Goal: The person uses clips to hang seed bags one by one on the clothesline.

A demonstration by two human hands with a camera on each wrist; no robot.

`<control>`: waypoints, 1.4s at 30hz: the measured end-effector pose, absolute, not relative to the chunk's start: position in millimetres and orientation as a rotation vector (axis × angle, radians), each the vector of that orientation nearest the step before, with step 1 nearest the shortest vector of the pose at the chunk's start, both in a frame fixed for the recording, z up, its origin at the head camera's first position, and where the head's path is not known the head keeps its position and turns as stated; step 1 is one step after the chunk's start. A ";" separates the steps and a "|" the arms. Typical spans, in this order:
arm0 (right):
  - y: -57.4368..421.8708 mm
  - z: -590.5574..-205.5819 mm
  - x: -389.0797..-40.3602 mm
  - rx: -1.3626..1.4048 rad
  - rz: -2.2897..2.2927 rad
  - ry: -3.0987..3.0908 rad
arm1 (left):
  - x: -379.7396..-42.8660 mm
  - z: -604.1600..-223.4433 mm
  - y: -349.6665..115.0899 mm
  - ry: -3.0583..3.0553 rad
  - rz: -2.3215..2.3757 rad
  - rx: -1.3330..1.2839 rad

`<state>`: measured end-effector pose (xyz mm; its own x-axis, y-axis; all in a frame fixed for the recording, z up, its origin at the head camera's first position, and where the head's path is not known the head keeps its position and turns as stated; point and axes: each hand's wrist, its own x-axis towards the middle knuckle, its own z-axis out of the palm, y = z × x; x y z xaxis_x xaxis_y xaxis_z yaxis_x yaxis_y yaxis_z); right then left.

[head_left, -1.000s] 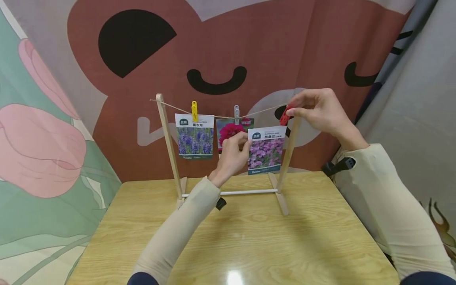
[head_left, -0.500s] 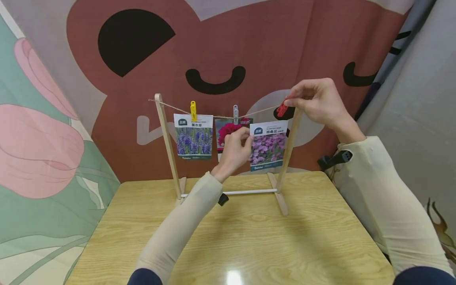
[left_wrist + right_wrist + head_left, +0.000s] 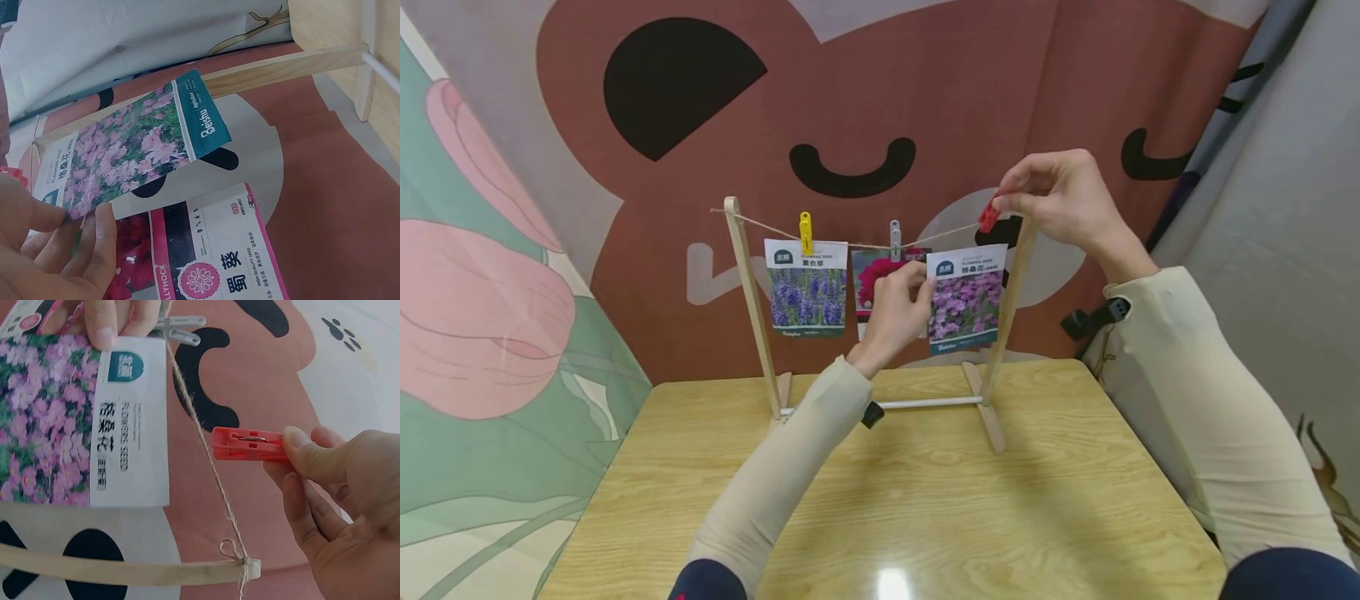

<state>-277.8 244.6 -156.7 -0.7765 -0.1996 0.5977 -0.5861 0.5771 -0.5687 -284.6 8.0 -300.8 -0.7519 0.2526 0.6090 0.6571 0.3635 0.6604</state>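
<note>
My left hand (image 3: 895, 310) pinches the left edge of a seed packet (image 3: 966, 304) with pink flowers, below the right part of the twine (image 3: 195, 419). In the right wrist view, that packet's top edge lies beside the twine, a little apart. My right hand (image 3: 1063, 200) pinches a red clothespin (image 3: 247, 445) by its end, its tip at the twine; whether it touches I cannot tell. A yellow clothespin (image 3: 806, 233) holds a lavender seed packet (image 3: 808, 296) on the twine. A grey clothespin (image 3: 896, 240) holds a hollyhock packet (image 3: 215, 250), partly hidden behind my left hand.
Two wooden posts carry the twine: a left post (image 3: 751, 308) and a right post (image 3: 1013, 292). A white rod (image 3: 932, 404) joins them low down, above the wooden table (image 3: 925, 500). A printed cloth (image 3: 850, 100) hangs close behind.
The pink-flower packet has risen slightly and shifted right with my left hand. My right hand has moved up and left, bringing the red clothespin to the twine.
</note>
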 end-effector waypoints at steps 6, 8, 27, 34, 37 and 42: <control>245.0 -156.2 -283.4 0.583 1.022 -2.377 | -285.8 -300.0 7.2 -2.231 -1.353 -0.788; 244.7 -155.5 -284.9 0.588 1.016 -2.382 | -286.5 -299.4 7.4 -2.230 -1.353 -0.786; 241.3 -161.4 -287.5 0.607 0.931 -2.413 | -285.8 -299.4 9.7 -2.228 -1.365 -0.785; 240.4 -161.5 -287.3 0.601 0.924 -2.450 | -286.9 -297.8 10.9 -2.224 -1.347 -0.790; 240.0 -161.5 -286.7 0.587 0.913 -2.479 | -287.8 -297.8 11.2 -2.225 -1.339 -0.787; 238.7 -162.5 -286.5 0.588 0.883 -2.514 | -289.0 -297.6 12.0 -2.226 -1.343 -0.793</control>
<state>-286.5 238.7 -162.5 -0.8267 -0.2506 0.5038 -0.5105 0.7105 -0.4844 -289.0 12.0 -297.6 -0.7489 0.2535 0.6122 0.6598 0.3707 0.6536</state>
